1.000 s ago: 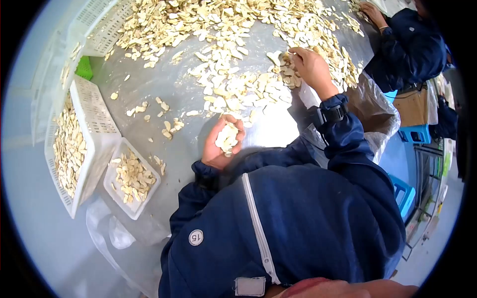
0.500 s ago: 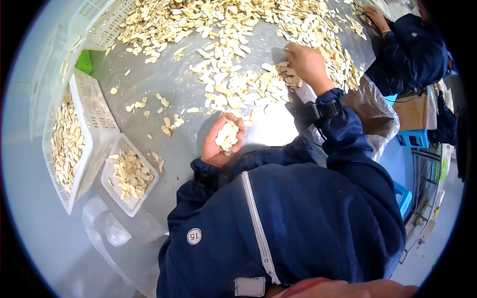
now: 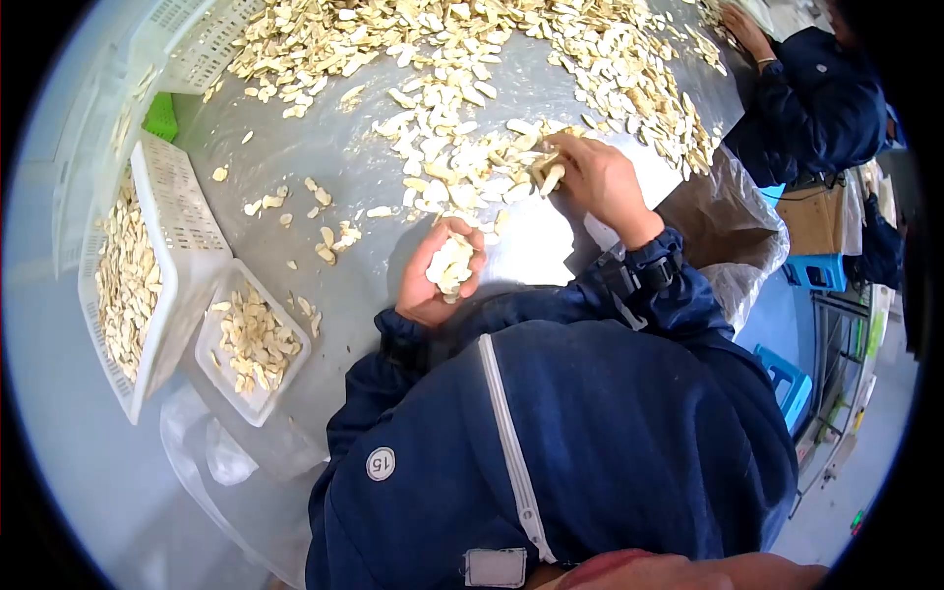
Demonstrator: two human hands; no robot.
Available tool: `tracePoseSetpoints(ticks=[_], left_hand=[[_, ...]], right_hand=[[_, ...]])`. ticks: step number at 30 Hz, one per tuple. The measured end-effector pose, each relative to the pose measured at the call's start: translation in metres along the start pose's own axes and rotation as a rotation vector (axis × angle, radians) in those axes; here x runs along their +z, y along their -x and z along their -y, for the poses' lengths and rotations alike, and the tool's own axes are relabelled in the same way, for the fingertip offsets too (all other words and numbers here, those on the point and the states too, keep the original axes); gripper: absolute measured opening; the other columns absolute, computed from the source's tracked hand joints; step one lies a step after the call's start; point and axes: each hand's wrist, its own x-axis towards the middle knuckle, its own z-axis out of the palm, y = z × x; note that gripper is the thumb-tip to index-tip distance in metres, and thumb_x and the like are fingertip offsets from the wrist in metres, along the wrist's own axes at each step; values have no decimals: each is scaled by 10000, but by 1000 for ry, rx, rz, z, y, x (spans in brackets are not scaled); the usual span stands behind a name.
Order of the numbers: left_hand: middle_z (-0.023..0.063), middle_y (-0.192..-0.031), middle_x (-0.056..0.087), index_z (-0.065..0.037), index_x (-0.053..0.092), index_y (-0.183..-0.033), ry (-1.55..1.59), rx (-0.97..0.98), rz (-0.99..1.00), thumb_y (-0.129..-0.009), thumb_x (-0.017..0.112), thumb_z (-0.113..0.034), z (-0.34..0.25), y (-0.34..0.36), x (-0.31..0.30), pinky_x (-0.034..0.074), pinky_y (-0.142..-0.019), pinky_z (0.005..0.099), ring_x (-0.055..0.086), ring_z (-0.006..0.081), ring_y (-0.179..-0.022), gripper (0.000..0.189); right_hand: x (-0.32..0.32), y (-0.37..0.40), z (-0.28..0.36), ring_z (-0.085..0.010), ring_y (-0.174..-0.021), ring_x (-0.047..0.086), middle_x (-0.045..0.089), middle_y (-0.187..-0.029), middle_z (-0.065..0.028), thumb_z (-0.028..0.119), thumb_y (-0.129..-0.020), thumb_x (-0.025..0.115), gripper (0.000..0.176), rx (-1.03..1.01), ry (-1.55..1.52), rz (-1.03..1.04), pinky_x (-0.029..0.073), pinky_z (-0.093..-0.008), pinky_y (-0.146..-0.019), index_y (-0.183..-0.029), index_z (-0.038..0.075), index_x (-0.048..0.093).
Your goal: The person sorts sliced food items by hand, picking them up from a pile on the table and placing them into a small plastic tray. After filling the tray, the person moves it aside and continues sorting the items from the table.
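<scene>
My left hand (image 3: 438,273) is curled around a small heap of pale slices (image 3: 451,264), close in front of my jacket. To its right and farther up, my right hand (image 3: 600,182) pinches a few slices (image 3: 549,175) between thumb and fingers. Those fingers are at the lower right edge of a spread of loose slices (image 3: 433,147) on the grey metal table (image 3: 344,162). A bigger pile of slices (image 3: 639,69) covers the far side of the table.
On the left stand a white perforated basket (image 3: 182,202) and a small white tray (image 3: 258,408), both holding slices. A clear plastic bag (image 3: 733,226) hangs at the table's right edge. Beyond it, a co-worker's hand (image 3: 747,34) touches slices. Blue stools (image 3: 814,272) are at the right.
My right hand has moved left and toward me, drawing slices along and uncovering a bright patch of table behind it. My left hand has stayed nearly still with its slices.
</scene>
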Motion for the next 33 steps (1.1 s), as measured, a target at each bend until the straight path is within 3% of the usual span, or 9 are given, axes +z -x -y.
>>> tracePoseSetpoints(ticks=[1,4,8,13,16,19,22,26,33], left_hand=[[134,-1082,632,-63,587,-1171,17,-4,5,-1118,474,-321,0,0,0,542,-557,297,626,220,-881,287],[135,-1083,631,-63,587,-1173,43,-12,14,-1115,481,-326,1,0,-1,545,-557,299,625,226,-886,289],[138,-1082,631,-65,588,-1178,43,-17,16,-1110,490,-329,2,-1,-2,545,-552,301,626,230,-889,290],[140,-1082,632,-64,589,-1177,38,-11,15,-1110,486,-326,2,-2,-3,544,-549,303,625,231,-887,290],[144,-1088,633,-65,591,-1177,38,1,41,-1113,477,-325,2,-2,-2,542,-549,301,625,233,-887,291],[148,-1094,633,-66,592,-1179,6,21,34,-1116,469,-323,1,-1,-3,540,-549,298,626,234,-888,292],[148,-1095,631,-67,590,-1175,22,14,24,-1117,464,-318,2,-1,-3,537,-549,293,625,233,-888,287],[145,-1089,629,-68,589,-1173,39,4,36,-1115,468,-318,2,-1,-3,537,-547,291,625,234,-889,283],[146,-1087,625,-70,590,-1178,37,11,40,-1113,473,-322,3,-1,-4,536,-545,288,624,235,-889,285]], right_hand=[[-5,2,-4,-377,-822,712,742,-904,-147,171,-963,660,341,6,-5,-24,569,-448,-735,-1303,163,686],[-18,6,-14,-382,-873,718,747,-931,-159,136,-973,629,351,163,-182,33,573,-454,-780,-1321,154,676],[-22,14,-29,-396,-967,710,743,-1069,-182,114,-972,625,382,155,15,-115,567,-452,-830,-1351,146,661],[-20,12,-8,-345,-941,695,736,-1009,-126,192,-929,706,275,167,-15,-79,568,-424,-794,-1195,133,744],[-10,16,7,-350,-908,707,749,-981,-116,226,-946,705,264,29,-28,-60,576,-429,-817,-1185,118,743],[-1,13,-9,-360,-870,724,763,-997,-142,212,-977,671,269,116,-61,-94,580,-419,-811,-1215,106,740],[-19,14,-7,-344,-845,740,769,-1018,-165,177,-1002,634,290,370,-282,78,579,-393,-795,-1262,93,731],[-14,22,-20,-221,-886,751,779,-1020,-144,84,-992,620,359,382,-511,101,577,-344,-811,-1342,41,685],[-20,25,-16,-233,-946,751,768,-1084,-162,48,-969,610,378,342,-434,39,579,-340,-855,-1340,16,676]])
